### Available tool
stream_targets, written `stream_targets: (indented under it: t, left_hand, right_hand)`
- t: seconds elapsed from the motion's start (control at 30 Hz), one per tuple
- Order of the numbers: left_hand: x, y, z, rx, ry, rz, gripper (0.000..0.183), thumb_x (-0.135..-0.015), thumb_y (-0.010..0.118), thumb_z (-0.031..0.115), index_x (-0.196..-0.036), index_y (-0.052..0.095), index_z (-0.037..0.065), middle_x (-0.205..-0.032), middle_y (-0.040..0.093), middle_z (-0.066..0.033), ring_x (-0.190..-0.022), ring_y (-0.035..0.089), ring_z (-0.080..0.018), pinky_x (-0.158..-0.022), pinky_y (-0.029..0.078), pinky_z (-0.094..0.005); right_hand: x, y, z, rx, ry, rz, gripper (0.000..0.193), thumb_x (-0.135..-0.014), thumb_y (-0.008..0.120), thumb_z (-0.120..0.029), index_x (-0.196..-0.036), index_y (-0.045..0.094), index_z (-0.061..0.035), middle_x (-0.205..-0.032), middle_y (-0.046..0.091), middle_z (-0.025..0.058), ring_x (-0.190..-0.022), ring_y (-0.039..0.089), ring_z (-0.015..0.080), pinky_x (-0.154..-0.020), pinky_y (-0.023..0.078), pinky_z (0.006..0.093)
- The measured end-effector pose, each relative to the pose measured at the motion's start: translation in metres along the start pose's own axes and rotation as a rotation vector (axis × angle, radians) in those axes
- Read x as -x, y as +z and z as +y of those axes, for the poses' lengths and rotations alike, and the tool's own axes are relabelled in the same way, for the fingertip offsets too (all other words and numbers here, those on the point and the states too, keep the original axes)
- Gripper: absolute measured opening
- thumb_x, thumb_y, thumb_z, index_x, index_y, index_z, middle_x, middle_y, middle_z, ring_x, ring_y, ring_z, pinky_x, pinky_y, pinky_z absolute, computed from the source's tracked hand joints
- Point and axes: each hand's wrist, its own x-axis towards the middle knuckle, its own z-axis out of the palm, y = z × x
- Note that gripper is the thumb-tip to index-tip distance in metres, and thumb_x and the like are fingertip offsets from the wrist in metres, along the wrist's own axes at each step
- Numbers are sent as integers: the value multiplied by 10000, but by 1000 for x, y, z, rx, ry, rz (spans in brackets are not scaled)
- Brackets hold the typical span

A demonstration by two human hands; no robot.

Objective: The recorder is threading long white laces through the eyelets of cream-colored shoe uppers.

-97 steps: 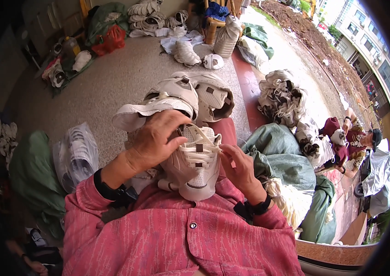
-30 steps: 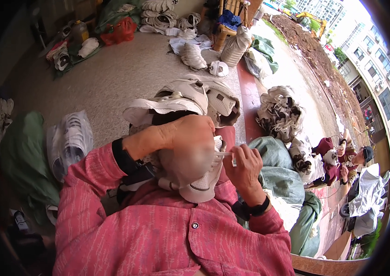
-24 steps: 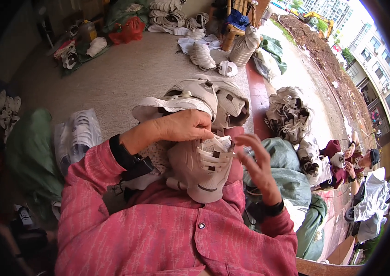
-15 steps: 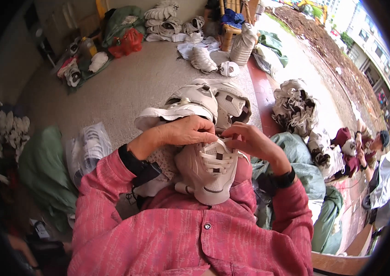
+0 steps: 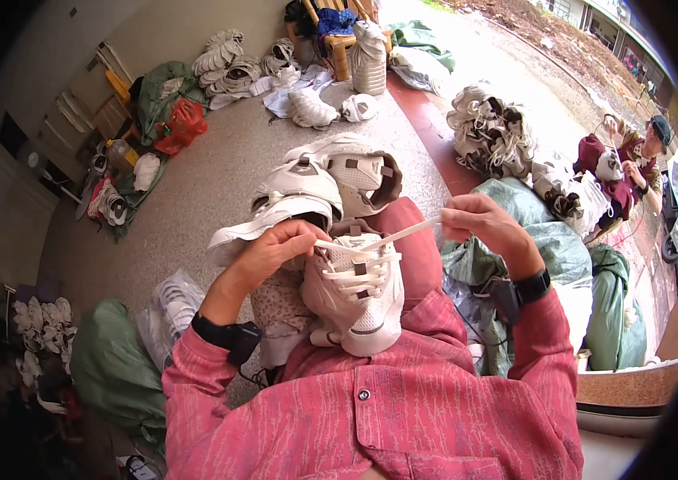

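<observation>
An off-white sneaker [image 5: 361, 324] rests on my lap, its toe toward me and its tongue pointing away. White shoelaces [image 5: 408, 233] cross over its tongue and stretch tight to both sides. My left hand [image 5: 278, 253] pinches one lace close to the shoe's left side. Higher and farther out on the right, my right hand [image 5: 486, 226] pinches the other lace between thumb and fingers. Just beyond the sneaker, several similar unlaced-looking shoes [image 5: 297, 192] are stacked against my knees. The lace tips inside my fingers are hidden.
A green sack [image 5: 107, 372] and a clear bag of shoe parts [image 5: 169, 308] lie at left. At right are green sacks [image 5: 547, 240] and a heap of shoes [image 5: 492, 132]. Another person [image 5: 635, 164] sits at far right holding a shoe. A red bag [image 5: 181, 126] lies far left.
My hands were close together over the shoe's tongue; now they are apart, the right one drawn outward and up, pulling the laces taut. The view has shifted.
</observation>
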Motion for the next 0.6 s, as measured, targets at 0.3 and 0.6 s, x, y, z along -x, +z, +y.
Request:
stream_targets:
  t: [0.3,0.6]
  left_hand:
    - [70,-31,-38,8,1,321,198,-950,602,166,-848,667,9,-819,681,-78,-740,620,-145,-744,488,-283]
    - [97,-16,-67,314,86,753,180,-921,665,152,-970,695,-18,-720,647,-58,-626,586,-134,-589,463,-255]
  right_hand:
    - [25,29,98,-1006,122,346,160,-951,640,-207,-956,637,-47,-810,660,27,-625,600,106,-560,469,240]
    - [9,50,113,-1093,240,691,134,-901,719,-217,-941,652,-107,-852,681,9,-639,598,77,-534,436,210]
